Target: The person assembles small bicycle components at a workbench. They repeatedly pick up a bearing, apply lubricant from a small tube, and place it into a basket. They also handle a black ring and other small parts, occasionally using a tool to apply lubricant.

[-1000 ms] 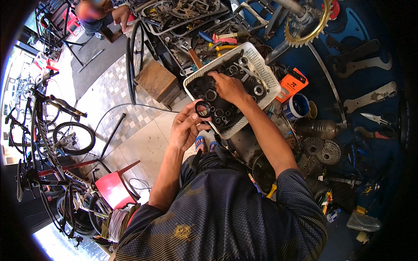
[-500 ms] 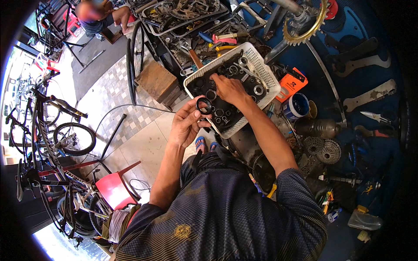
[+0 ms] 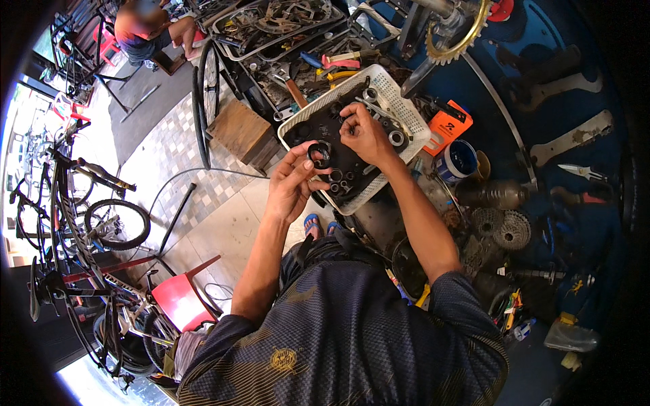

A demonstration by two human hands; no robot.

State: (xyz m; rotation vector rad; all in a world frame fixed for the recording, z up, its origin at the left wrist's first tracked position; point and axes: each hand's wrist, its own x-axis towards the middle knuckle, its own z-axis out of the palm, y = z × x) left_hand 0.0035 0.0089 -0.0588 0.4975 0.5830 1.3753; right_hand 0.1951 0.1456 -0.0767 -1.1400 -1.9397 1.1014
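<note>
Between the thumb and fingers of my left hand (image 3: 290, 181) is a black ring (image 3: 328, 150), tilted up over the near left edge of a white plastic basket (image 3: 414, 127). My right hand (image 3: 369, 139) is above the basket's middle, its fingers curled and pinched together. Whether a small part sits in that pinch is hidden. Loose metal rings, including a silver ring (image 3: 396, 138), and several small dark parts lie on the basket's blackened bottom.
Behind the basket, trays (image 3: 271, 47) hold tools and metal parts. An orange box (image 3: 448, 126) and a blue-white tub (image 3: 460, 160) stand to the right. Left are a wooden block (image 3: 237, 125), a red chair (image 3: 181, 301) and bicycles (image 3: 115, 223). Another person (image 3: 145, 34) sits far left.
My right hand has drawn back from the basket's far left part toward its middle, fingers now more curled. The black ring stays in my left hand, turned slightly. The view has shifted a little.
</note>
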